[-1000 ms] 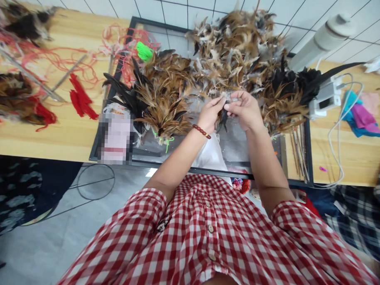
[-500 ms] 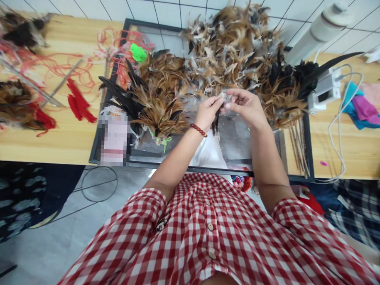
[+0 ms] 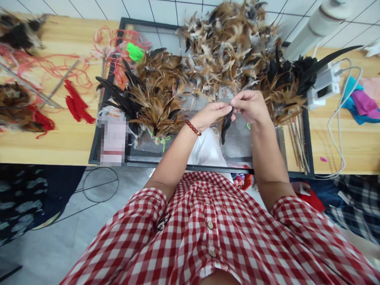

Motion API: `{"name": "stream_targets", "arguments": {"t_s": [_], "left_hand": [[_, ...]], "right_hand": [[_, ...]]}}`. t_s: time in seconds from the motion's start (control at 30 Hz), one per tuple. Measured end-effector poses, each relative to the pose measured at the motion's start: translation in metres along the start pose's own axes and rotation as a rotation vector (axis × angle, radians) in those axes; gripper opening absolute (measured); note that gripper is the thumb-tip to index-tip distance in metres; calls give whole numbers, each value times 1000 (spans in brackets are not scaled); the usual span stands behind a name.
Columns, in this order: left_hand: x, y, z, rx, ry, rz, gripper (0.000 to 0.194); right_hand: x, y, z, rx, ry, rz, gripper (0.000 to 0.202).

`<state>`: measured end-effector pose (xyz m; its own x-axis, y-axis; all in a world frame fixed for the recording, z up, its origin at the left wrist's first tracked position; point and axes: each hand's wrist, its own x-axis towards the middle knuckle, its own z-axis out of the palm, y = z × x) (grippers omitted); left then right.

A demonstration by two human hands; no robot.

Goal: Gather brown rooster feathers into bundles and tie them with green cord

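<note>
My left hand [image 3: 211,115], with a beaded bracelet at the wrist, pinches a dark feather [image 3: 225,129] whose tip hangs downward. Close against it, my right hand [image 3: 251,106] has thumb and fingertips pressed together at the feather's upper end. Whether it is one feather or a few together I cannot tell. Behind both hands rises a large heap of brown and grey feathers [image 3: 227,48]. To the left lies a bundle of brown and black feathers [image 3: 158,100] tied with green string; another feather bundle [image 3: 285,94] lies to the right.
A black-framed transparent panel [image 3: 173,166] lies under the feathers. Left are red yarn [image 3: 76,103], green yarn [image 3: 135,52] and a pixelated item [image 3: 114,140]. Right are thin sticks [image 3: 297,142], a power strip [image 3: 324,87] with a cable, a white cylinder [image 3: 317,28] and coloured cloth [image 3: 364,103].
My right thumb and fingers, apart before, have closed at the feather's end beside my left fingers. Both hands have shifted slightly, and the dark feather shows more fully below them.
</note>
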<state>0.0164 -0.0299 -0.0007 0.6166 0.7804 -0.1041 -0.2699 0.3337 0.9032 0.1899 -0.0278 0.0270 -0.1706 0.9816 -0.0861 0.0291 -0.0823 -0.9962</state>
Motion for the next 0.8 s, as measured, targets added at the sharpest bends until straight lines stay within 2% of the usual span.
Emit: {"name": "stream_targets", "arguments": {"t_s": [0.1, 0.17, 0.27, 0.33, 0.43, 0.53, 0.63, 0.8], "left_hand": [[4, -7, -2, 28, 104, 15, 25], [5, -7, -2, -73, 194, -11, 25], [2, 0, -2, -361, 287, -93, 27], [-1, 8, -3, -510, 324, -131, 29], [-2, 14, -2, -618, 368, -167, 28], [1, 12, 0, -631, 419, -167, 24], [4, 8, 1, -582, 467, -133, 22], [6, 9, -1, -466, 486, -87, 26]], "right_hand": [[6, 6, 4, -75, 78, 18, 47], [7, 5, 0, -133, 172, -44, 38], [-7, -8, -20, -280, 353, -189, 23], [-26, -17, -38, -420, 394, -162, 18], [-59, -16, -60, -721, 336, -75, 9], [-82, -1, -70, -907, 350, -52, 9], [-92, 13, -70, -974, 380, 15, 13], [-93, 22, -57, -1156, 350, 101, 20]]}}
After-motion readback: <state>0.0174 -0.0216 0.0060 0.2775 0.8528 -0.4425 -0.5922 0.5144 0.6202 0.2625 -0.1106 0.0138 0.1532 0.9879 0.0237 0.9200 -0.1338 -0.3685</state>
